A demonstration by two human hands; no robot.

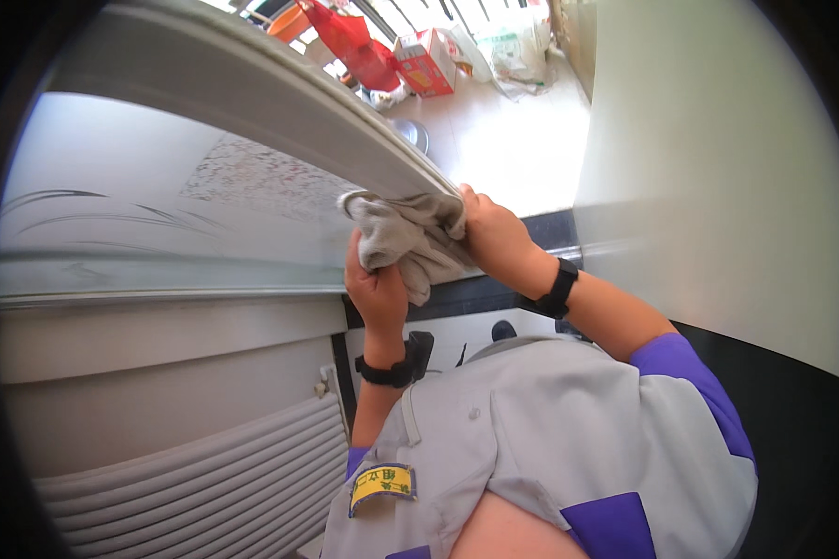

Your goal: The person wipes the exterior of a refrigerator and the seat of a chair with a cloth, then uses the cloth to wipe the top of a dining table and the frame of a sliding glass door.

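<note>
A crumpled grey-beige cloth (412, 237) hangs at the edge of a pale-framed door (363, 147) with a patterned glass panel (182, 209). My left hand (377, 286) grips the cloth's lower left part, thumb on top. Higher up, my right hand (498, 234) holds the cloth's right side against the door frame's edge, its fingertips partly hidden behind that edge. The cloth covers part of the frame between both hands. Each wrist wears a black strap, and the left one carries a small black device (418, 355).
A ribbed white radiator (203, 482) stands low on the left, under a ledge (175, 335). Close on the right rises a smooth pale panel (699, 182). Beyond the doorway, a red-and-white box (425, 63), a red bag (353, 42) and plastic bags (517, 52) sit on the light floor (503, 147).
</note>
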